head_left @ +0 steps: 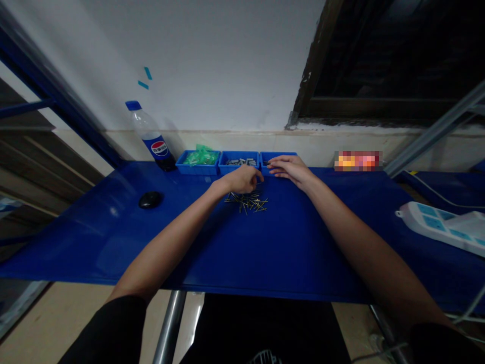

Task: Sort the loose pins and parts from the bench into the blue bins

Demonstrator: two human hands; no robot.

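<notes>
My left hand (244, 179) hangs with curled fingers just over a loose pile of thin metal rods (248, 203), dark and brass-coloured. Whatever the curled fingers may hold is too small to make out. My right hand (291, 169) reaches across the front of the right blue bin (279, 153), its fingers stretched out to the left and slightly apart. That hand hides most of the bin's inside. Behind my left hand, the middle blue bin (223, 168) contains small grey metal pieces (242, 162).
The left blue bin (184, 167) holds a green plastic bag (200, 155). Beside it stands a cola bottle (159, 146); a black mouse-like object (150, 199) lies nearer me. A power strip (435, 220) is at the right. All rest on or beside the blue table (246, 253) by the wall.
</notes>
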